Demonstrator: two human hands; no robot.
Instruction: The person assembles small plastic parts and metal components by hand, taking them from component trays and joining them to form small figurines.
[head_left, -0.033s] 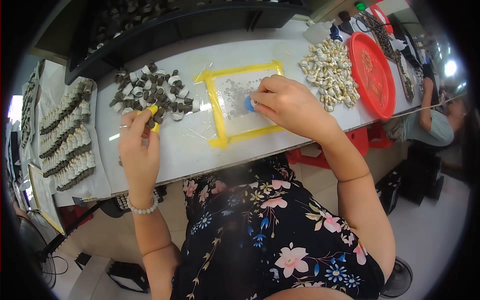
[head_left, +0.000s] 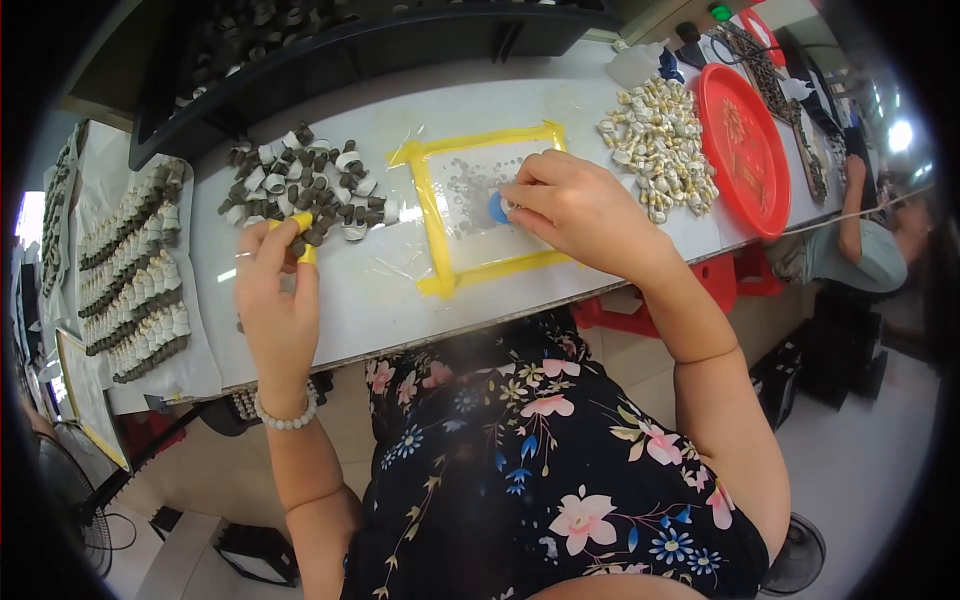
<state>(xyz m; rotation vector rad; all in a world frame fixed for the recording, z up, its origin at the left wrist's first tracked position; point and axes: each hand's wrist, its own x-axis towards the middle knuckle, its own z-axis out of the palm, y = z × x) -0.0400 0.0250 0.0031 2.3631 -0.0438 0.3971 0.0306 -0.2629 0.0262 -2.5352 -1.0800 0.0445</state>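
My left hand [head_left: 276, 265], with yellow covers on its thumb and forefinger tips, pinches a small dark brown piece [head_left: 314, 238] at the near edge of a loose pile of dark-and-white pieces [head_left: 300, 180]. My right hand [head_left: 580, 205] is closed in a pinch above a sheet framed with yellow tape [head_left: 437, 225]. A bit of blue and a small white piece [head_left: 507, 206] show at its fingertips; the rest is hidden by the fingers. Small clear-grey dots [head_left: 470, 190] are scattered on that sheet, to the left of my right fingers.
White-and-gold small pieces [head_left: 660, 140] lie heaped beside a red round tray [head_left: 745, 150]. Rows of similar dark-and-white pieces [head_left: 140, 290] stand on white paper at left. A black bin [head_left: 370, 60] spans the back. Another person [head_left: 865, 250] sits far right.
My left hand has shifted very slightly left, the brown piece moving with its fingertips. My right hand has hardly moved.
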